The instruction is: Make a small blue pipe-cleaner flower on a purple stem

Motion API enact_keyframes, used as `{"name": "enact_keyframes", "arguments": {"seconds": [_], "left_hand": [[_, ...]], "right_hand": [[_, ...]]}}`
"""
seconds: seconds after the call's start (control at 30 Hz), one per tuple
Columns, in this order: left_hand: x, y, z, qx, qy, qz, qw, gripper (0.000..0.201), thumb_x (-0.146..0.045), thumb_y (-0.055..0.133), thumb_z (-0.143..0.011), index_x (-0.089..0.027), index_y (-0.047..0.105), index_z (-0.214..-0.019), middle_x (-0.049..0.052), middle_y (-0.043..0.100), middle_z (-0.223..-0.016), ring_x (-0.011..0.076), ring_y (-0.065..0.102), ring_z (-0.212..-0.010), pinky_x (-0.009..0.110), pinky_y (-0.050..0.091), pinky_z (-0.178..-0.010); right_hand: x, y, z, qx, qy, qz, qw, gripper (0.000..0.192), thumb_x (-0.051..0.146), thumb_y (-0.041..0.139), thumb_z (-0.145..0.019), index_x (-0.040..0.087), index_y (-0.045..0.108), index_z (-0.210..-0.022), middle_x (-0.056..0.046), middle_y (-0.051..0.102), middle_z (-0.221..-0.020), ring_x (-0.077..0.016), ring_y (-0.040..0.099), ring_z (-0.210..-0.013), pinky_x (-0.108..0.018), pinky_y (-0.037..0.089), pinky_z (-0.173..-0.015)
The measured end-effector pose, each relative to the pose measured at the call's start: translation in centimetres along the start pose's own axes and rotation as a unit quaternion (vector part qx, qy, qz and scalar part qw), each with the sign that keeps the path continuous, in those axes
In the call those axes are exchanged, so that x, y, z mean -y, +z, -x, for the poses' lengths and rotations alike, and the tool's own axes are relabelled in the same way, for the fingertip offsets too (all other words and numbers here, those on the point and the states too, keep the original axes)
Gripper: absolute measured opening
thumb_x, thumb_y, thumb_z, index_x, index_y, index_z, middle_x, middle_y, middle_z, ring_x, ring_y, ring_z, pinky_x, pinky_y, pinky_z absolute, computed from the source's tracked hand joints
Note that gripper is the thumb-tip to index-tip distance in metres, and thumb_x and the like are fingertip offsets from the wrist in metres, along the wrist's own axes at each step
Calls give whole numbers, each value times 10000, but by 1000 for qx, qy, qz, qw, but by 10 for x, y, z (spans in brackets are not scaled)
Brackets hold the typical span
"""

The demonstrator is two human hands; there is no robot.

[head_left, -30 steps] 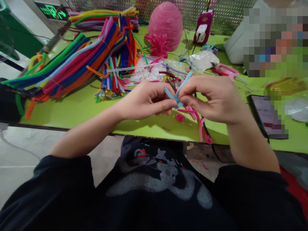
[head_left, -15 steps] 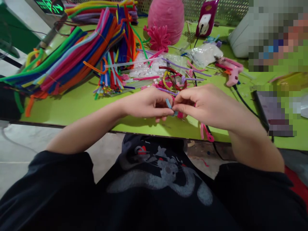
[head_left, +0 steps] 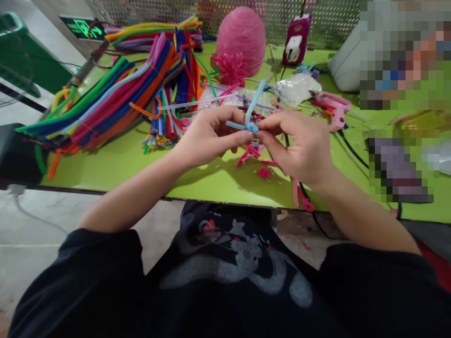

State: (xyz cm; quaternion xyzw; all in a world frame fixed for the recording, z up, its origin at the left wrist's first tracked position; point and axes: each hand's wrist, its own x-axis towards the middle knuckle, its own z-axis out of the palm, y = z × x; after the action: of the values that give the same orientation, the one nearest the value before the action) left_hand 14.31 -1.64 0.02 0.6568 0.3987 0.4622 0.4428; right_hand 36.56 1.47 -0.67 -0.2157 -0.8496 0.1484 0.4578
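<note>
A light blue pipe cleaner (head_left: 252, 126) is coiled into a small knot, with one end sticking up and another pointing left. My left hand (head_left: 216, 134) pinches the knot from the left between thumb and fingers. From the right, my right hand (head_left: 294, 143) grips the same knot with thumb and forefinger. Both hands are held above the green table near its front edge. Below them lie cut pink pipe cleaner pieces (head_left: 248, 154) and a small dark pink ball (head_left: 264, 172).
Bundles of coloured pipe cleaners (head_left: 123, 101) lie at the left. A pink wound ball (head_left: 241, 40) and a pink fuzzy flower (head_left: 230, 68) stand at the back. A pink glue gun (head_left: 336, 112) with a black cord lies right, near a purple power socket (head_left: 296, 40).
Both hands have risen slightly away from the table edge. The blue pipe cleaner, mostly hidden before, now shows its knot and two free ends. The view has shifted a little.
</note>
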Motion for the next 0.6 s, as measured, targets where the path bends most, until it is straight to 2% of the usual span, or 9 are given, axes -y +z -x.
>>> {"name": "enact_keyframes", "arguments": {"seconds": [0.1, 0.23, 0.33, 0.43, 0.5, 0.6], "left_hand": [[0, -2, 0, 26, -26, 27, 999, 423, -510, 923, -861, -192, 651, -804, -26, 699, -651, 55, 572, -489, 180, 387, -412], [-4, -2, 1, 86, -53, 55, 993, 438, -518, 929, -852, -171, 672, -781, 11, 768, -714, 53, 608, -504, 160, 395, -418], [-7, -2, 1, 132, -64, 50, 988, 357, -454, 946, -839, -164, 736, -848, 18, 799, -766, 61, 658, -551, 147, 442, -448], [-9, -5, 1, 163, -62, 32, 984, 282, -391, 961, -825, -174, 792, -891, -7, 771, -702, 60, 646, -529, 144, 461, -452], [-10, -7, 0, 158, -70, 26, 985, 305, -414, 972, -815, -170, 790, -835, -15, 737, -634, 57, 609, -480, 148, 439, -425], [-13, -4, 1, 122, -80, 56, 988, 397, -490, 995, -777, -164, 770, -799, -8, 727, -608, 72, 619, -467, 162, 424, -403]], "right_hand": [[-3, -8, -4, -31, -127, 85, 988, 110, 171, 643, -1084, 219, 729, -1035, -50, 789, -938, -200, 755, -859, -351, 628, -778], [-5, -20, -8, 24, -221, 116, 968, 118, 132, 658, -1068, 243, 693, -1088, -30, 787, -984, -187, 759, -868, -326, 614, -748], [-6, -25, -9, 67, -254, 112, 958, 108, 140, 667, -1060, 245, 665, -1079, -26, 786, -981, -171, 741, -849, -309, 593, -731], [-5, -22, -8, 94, -275, 93, 952, 135, 106, 682, -1026, 235, 642, -1036, -30, 776, -923, -157, 695, -794, -298, 564, -704], [-3, -18, -7, 75, -262, 85, 958, 156, 99, 694, -1004, 244, 639, -1015, -16, 757, -896, -154, 674, -774, -299, 554, -690], [1, -11, -5, 10, -229, 62, 971, 191, 61, 709, -968, 241, 653, -999, -11, 726, -866, -155, 649, -746, -308, 543, -668]]}}
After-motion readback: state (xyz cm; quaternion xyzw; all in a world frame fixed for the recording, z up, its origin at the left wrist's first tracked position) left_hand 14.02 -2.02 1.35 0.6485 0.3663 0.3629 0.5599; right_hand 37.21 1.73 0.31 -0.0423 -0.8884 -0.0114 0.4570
